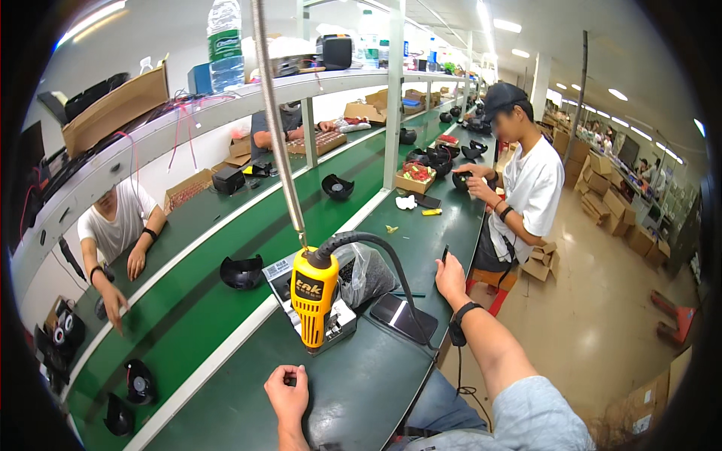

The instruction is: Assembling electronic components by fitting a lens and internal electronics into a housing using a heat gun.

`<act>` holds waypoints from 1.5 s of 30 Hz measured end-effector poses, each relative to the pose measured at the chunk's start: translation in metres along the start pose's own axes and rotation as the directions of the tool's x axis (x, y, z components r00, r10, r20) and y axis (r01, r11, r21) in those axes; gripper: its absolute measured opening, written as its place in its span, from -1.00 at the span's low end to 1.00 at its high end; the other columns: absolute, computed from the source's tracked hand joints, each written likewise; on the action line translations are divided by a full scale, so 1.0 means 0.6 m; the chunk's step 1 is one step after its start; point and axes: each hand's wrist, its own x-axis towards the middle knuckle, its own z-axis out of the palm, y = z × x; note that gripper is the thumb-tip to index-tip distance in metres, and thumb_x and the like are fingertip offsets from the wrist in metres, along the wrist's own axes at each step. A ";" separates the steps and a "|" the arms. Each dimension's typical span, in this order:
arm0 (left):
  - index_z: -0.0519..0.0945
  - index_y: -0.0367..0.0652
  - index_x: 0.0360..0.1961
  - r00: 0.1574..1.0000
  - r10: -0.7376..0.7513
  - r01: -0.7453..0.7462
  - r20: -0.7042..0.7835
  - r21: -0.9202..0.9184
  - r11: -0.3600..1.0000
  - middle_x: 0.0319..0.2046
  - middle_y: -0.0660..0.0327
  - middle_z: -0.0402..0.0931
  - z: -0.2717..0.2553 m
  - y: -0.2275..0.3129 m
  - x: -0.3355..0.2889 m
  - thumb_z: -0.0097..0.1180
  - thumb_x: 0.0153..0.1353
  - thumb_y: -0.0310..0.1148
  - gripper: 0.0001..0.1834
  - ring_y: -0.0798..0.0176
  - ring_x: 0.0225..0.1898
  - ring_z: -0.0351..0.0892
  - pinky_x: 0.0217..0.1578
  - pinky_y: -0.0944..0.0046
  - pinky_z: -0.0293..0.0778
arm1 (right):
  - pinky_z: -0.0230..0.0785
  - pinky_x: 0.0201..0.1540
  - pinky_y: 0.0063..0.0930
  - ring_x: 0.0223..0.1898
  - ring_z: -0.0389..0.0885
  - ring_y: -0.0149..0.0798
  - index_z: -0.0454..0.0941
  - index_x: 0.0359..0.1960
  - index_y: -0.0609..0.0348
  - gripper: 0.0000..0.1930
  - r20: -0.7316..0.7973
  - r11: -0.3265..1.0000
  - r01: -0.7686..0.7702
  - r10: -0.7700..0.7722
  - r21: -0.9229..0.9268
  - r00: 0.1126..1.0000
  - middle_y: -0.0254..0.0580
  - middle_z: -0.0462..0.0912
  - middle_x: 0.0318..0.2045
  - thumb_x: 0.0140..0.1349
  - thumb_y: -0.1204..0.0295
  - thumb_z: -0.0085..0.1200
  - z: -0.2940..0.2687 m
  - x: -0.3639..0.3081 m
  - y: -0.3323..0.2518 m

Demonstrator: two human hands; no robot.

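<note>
My left hand rests on the green worktable, its fingers curled in; what they hold, if anything, is hidden. At the table's right edge my right hand is closed round a short black stick-like thing that pokes up from the fingers. Between my hands a yellow electric screwdriver with a thick black cable hangs from a metal spring. Behind it are a grey box of small parts and a clear plastic bag of dark small pieces. A smartphone lies face up nearby.
A green conveyor belt beyond the table carries black curved housings. Across it sits a person, one hand over the belt. Another person in a cap handles a black part at right. A shelf post rises at the belt's edge.
</note>
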 end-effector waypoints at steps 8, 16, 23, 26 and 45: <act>0.63 -0.35 -0.48 1.000 -0.025 0.025 0.006 0.027 0.999 -0.60 0.22 0.59 -0.004 0.005 -0.001 0.37 0.21 -0.44 -0.79 0.41 -0.53 0.51 -0.39 0.34 0.49 | 0.48 0.03 0.10 -0.05 0.61 0.27 0.53 -0.09 0.28 -0.78 -0.007 1.000 0.031 -0.030 0.007 1.000 0.15 0.64 -0.14 0.43 0.34 0.10 0.009 -0.001 0.005; 0.63 -0.35 -0.48 1.000 -0.015 0.015 0.005 0.044 0.999 -0.60 0.22 0.59 -0.004 -0.008 0.004 0.37 0.20 -0.44 -0.78 0.40 -0.54 0.52 -0.40 0.33 0.48 | 0.47 0.05 0.08 -0.02 0.61 0.20 0.57 -0.17 0.24 -0.79 0.041 0.996 -0.031 0.034 -0.087 0.999 0.08 0.68 -0.18 0.40 0.32 0.14 -0.003 0.007 -0.008; 0.64 -0.35 -0.48 1.000 -0.009 0.009 -0.002 0.017 1.000 -0.60 0.21 0.60 -0.003 -0.003 0.002 0.36 0.21 -0.43 -0.79 0.40 -0.54 0.53 -0.40 0.33 0.49 | 0.51 -0.07 0.13 -0.14 0.69 0.30 0.65 -0.14 0.20 -0.80 0.029 0.987 -0.151 0.150 0.058 0.988 0.18 0.74 -0.27 0.36 0.32 0.21 -0.005 0.009 -0.005; 0.64 -0.35 -0.48 1.000 0.017 -0.016 -0.004 0.028 0.999 -0.60 0.21 0.60 -0.001 -0.007 0.003 0.37 0.21 -0.43 -0.78 0.40 -0.53 0.53 -0.40 0.33 0.48 | 0.51 -0.07 0.12 -0.14 0.69 0.30 0.65 -0.14 0.19 -0.79 0.059 0.980 -0.184 0.180 0.078 0.982 0.18 0.74 -0.27 0.37 0.31 0.21 -0.002 0.014 0.001; 0.65 -0.33 -0.50 1.000 -0.024 0.024 -0.014 0.020 1.000 -0.58 0.15 0.63 -0.009 0.007 0.003 0.37 0.17 -0.46 -0.82 0.31 -0.52 0.60 -0.38 0.29 0.52 | 0.47 0.05 0.03 -0.03 0.61 0.15 0.46 -0.12 0.23 -0.61 0.012 0.986 0.139 -0.139 -0.090 0.990 0.03 0.64 -0.18 0.44 0.09 0.10 -0.014 -0.013 -0.036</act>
